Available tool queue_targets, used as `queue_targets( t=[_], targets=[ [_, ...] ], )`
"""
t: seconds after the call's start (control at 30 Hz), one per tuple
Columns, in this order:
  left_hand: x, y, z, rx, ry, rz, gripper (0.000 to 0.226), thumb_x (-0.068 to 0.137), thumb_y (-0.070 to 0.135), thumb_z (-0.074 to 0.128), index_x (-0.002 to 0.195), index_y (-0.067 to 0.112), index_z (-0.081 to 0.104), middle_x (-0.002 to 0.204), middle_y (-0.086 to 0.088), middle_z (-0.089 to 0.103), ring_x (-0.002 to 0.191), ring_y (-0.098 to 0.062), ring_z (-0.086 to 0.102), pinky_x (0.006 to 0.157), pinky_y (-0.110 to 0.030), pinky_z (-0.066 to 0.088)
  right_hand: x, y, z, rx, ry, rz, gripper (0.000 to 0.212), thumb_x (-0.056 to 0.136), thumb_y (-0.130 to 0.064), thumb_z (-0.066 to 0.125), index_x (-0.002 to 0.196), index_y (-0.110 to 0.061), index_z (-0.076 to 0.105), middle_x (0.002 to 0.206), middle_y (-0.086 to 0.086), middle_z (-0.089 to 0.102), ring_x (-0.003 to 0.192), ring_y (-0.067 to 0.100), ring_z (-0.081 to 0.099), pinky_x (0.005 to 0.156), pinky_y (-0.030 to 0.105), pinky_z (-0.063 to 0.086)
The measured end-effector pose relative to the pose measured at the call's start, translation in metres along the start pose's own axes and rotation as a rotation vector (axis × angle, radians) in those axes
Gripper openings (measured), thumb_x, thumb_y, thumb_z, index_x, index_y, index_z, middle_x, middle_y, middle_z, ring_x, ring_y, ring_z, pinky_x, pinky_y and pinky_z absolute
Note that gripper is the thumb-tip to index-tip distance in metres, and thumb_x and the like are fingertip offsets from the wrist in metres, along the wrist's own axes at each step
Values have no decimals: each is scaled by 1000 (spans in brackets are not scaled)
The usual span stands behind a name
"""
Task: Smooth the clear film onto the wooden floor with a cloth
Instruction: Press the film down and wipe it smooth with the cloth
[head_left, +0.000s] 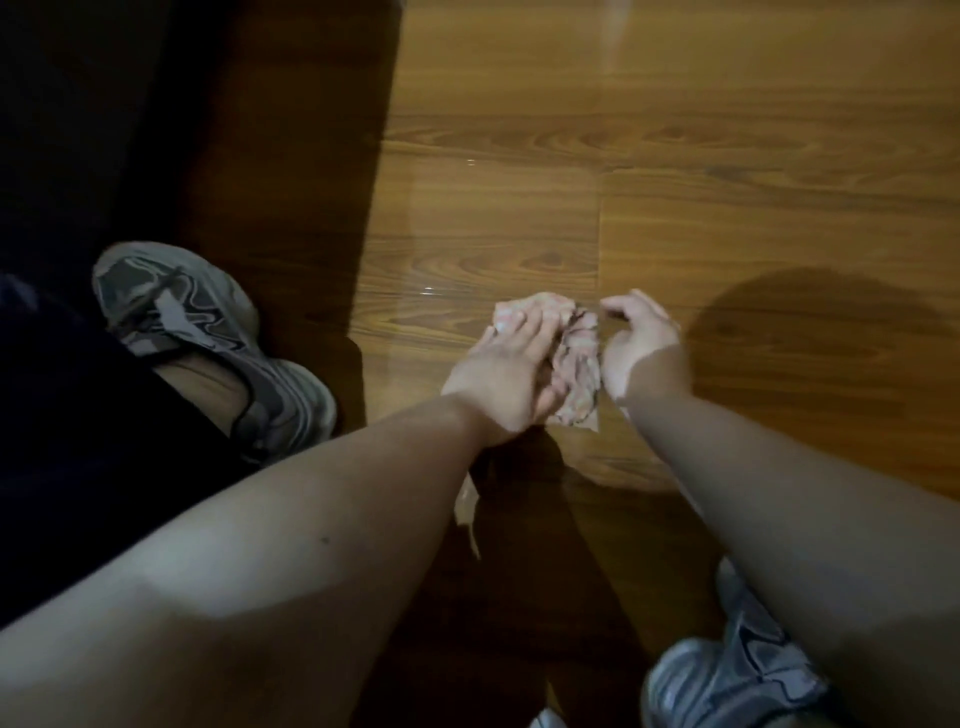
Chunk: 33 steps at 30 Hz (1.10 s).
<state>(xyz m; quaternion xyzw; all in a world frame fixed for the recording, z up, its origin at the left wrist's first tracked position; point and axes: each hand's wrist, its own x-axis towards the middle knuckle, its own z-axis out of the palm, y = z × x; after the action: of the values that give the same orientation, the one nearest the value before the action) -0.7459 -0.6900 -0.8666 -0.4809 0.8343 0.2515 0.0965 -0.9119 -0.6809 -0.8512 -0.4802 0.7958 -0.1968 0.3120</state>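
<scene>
A clear film (498, 228) lies flat on the wooden floor (753, 171), its right edge showing as a straight line near the middle of the view. A crumpled pale pink patterned cloth (576, 358) sits on the film's near end. My left hand (506, 369) lies on top of the cloth, fingers spread over it and pressing it down. My right hand (636, 338) hovers just right of the cloth with its fingers curled, fingertips close to the cloth's edge; whether they touch it is unclear.
My left shoe (208, 332) stands on the dark shadowed floor at the left, my right shoe (727, 675) at the bottom right. A pale scrap (467, 504) lies under my left forearm. A dark shadow covers the floor's left part.
</scene>
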Motion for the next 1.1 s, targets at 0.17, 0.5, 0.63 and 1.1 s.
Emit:
queue_targets(
  t=[0.17,0.5,0.63,1.1],
  targets=[
    [-13,-44,14,100,60,-181,70,99,43,34,154,18,-2,161,-8,-6,148,-23,-3,117,-41,3,5,17,-8,-176,37,-6,46,93,-7,39,135,-25,49,153,-3,31,142,16,21,114,29,19],
    [1,-65,-27,-65,16,-762,65,100,24,36,154,14,2,156,-25,11,143,-42,16,116,-48,17,15,4,14,-315,-85,-25,52,96,-11,36,145,-29,35,160,-3,12,147,17,3,118,35,3],
    [0,24,-20,-211,-152,-87,72,98,12,45,153,29,4,161,0,7,147,-20,12,118,-36,14,23,-1,-16,-173,-115,104,51,97,-13,38,147,-26,34,160,-1,11,147,19,8,118,31,11],
    [69,-18,-97,-467,-46,-464,33,94,31,54,127,26,54,111,-1,68,82,-11,61,52,-14,44,-32,-42,12,-308,-607,-220,71,88,-48,50,149,-39,14,160,-1,4,146,26,4,115,50,3]
  ],
)
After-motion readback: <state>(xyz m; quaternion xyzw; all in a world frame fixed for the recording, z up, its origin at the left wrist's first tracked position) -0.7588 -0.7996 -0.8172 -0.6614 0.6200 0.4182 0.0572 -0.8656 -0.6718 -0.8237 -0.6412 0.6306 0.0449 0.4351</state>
